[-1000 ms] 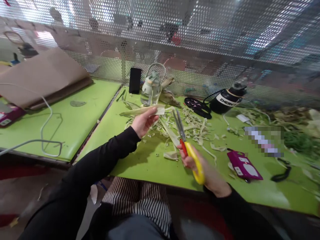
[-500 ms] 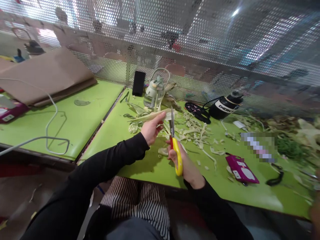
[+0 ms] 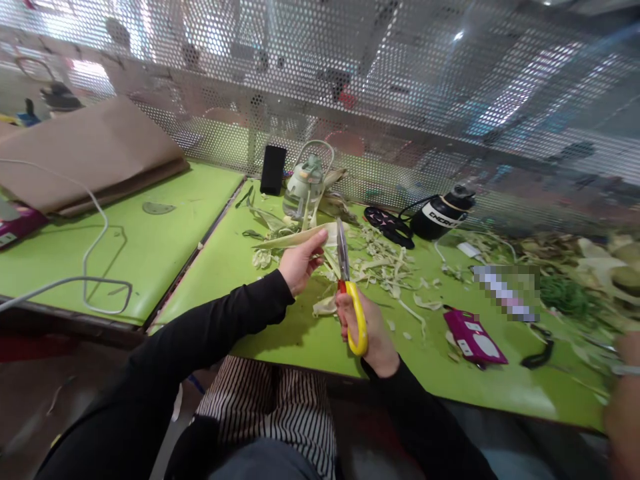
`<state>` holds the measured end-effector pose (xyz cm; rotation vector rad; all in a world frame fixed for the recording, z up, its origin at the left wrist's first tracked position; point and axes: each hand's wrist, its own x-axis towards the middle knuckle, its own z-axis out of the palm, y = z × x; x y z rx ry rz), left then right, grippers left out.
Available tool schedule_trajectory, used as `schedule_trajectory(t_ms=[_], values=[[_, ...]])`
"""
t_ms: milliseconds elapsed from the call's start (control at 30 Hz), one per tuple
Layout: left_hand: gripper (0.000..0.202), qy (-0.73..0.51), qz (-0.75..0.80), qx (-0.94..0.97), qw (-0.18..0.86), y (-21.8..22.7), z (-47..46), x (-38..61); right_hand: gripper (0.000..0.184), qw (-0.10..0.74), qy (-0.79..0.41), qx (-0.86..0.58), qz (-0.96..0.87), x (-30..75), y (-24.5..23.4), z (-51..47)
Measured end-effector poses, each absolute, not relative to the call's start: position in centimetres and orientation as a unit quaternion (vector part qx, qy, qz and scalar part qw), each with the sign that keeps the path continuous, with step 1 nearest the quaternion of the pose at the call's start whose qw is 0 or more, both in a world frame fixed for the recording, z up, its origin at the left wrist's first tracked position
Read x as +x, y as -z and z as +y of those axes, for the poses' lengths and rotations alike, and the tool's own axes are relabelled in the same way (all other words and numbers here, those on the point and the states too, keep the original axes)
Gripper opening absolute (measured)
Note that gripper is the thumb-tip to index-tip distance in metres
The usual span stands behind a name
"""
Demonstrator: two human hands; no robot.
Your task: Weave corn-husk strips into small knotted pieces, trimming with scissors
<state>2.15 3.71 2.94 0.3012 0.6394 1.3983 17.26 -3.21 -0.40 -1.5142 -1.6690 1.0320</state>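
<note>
My left hand [image 3: 299, 262] pinches a long pale leaf strip [image 3: 295, 236] and holds it level above the green table [image 3: 300, 333]. My right hand [image 3: 367, 330] grips yellow-and-red-handled scissors [image 3: 349, 287]. The blades point away from me and meet the strip's right end, just right of my left fingers. A heap of pale leaf trimmings [image 3: 385, 260] lies on the table behind the scissors.
A pale green water bottle [image 3: 303, 183] and a black phone [image 3: 273, 170] stand by the perforated metal screen [image 3: 350, 100]. A black bottle [image 3: 443, 213], a magenta box [image 3: 473, 337], brown paper [image 3: 90, 153] and a white cable [image 3: 95, 247] lie around. Another person's hand [image 3: 625, 400] shows at far right.
My right hand brought the scissors left and up from the table to the strip's end, turning the blades upright. The left hand kept hold of the strip.
</note>
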Motion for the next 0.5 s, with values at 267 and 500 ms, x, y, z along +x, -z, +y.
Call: schedule_trajectory(t_ms=[267,500], values=[[0.023,-0.569,0.330,0.211,0.723,-2.5,3.9,1.7,0.054,0.136,-0.080,-0.747,-0.646,23.6,-3.6,-0.9],[0.022,-0.544,0.330,0.224,0.738,-2.1,3.9,1.9,0.042,0.161,-0.150,-0.723,-0.655,27.7,-2.0,-1.8]])
